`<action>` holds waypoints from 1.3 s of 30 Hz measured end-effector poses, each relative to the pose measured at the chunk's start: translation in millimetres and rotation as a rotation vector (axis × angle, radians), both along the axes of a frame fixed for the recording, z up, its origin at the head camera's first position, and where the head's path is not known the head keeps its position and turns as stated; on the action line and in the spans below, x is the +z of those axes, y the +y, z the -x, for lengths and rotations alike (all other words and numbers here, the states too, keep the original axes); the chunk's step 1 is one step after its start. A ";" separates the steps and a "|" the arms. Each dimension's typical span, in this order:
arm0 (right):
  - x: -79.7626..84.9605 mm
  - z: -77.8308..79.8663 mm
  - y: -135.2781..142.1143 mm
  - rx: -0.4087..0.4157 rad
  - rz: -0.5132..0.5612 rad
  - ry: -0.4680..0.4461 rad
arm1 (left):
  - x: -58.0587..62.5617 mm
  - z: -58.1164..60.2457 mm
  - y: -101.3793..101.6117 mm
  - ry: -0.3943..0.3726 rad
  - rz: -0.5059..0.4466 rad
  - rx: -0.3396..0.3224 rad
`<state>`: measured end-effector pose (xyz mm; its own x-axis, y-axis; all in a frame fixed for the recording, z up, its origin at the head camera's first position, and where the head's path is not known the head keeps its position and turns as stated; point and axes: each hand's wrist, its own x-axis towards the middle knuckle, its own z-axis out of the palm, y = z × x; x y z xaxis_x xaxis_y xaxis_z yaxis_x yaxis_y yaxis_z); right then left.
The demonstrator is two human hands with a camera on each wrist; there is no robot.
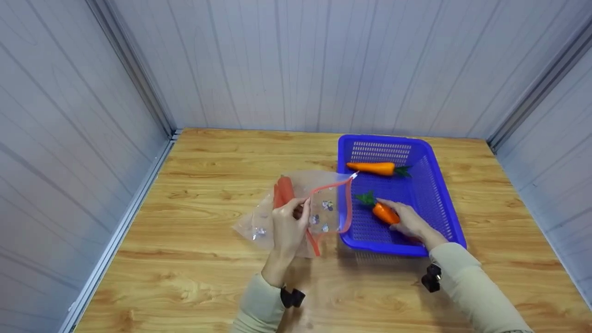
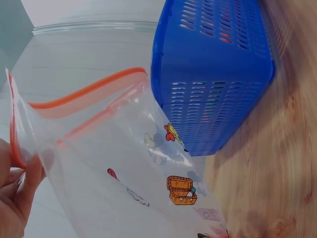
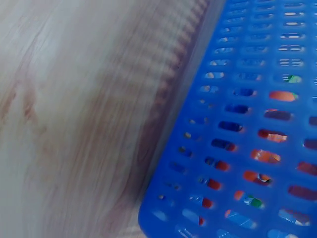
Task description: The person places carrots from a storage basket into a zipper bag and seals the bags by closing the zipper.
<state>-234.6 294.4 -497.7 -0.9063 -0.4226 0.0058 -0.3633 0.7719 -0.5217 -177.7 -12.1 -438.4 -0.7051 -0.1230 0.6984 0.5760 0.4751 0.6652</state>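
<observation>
My left hand (image 1: 289, 226) pinches the orange-red zip edge of a clear plastic zip bag (image 2: 124, 183) printed with small cartoon figures. The bag's mouth gapes towards the basket and its edge overlaps the basket rim in the head view. Carrots (image 1: 286, 187) show through the bag, partly behind the left hand. Inside the blue basket (image 1: 446, 203), my right hand (image 1: 409, 222) grips an orange carrot (image 1: 385, 212) by its body, green top pointing away to the left. Another carrot (image 1: 372, 168) lies at the basket's far side. In the right wrist view the basket wall hides the right hand.
The basket stands on a wood-grain table (image 1: 199, 286), right of the bag. Pale panelled walls (image 1: 277, 64) close in the table at the back and both sides. A white zip slider (image 1: 354, 175) sits at the bag's far corner.
</observation>
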 end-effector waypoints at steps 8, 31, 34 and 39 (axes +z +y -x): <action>5.4 -2.1 -4.3 0.002 0.087 0.055 | -0.7 -1.0 -0.1 -0.027 -0.006 -0.011; 47.5 -34.7 -13.7 0.023 0.183 0.317 | 0.6 1.7 0.8 0.056 0.006 0.007; 52.7 -41.7 -15.0 0.040 0.203 0.344 | -0.1 2.4 1.3 0.058 0.008 0.009; 59.2 -53.5 -21.4 0.079 0.210 0.357 | -0.9 3.1 2.0 0.056 0.008 -0.004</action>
<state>-181.1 273.0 -438.5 -0.7964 -0.4471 0.4073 -0.6039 0.6248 -0.4949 -180.9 -10.1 -439.2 -0.6655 -0.1147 0.7375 0.6140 0.4776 0.6284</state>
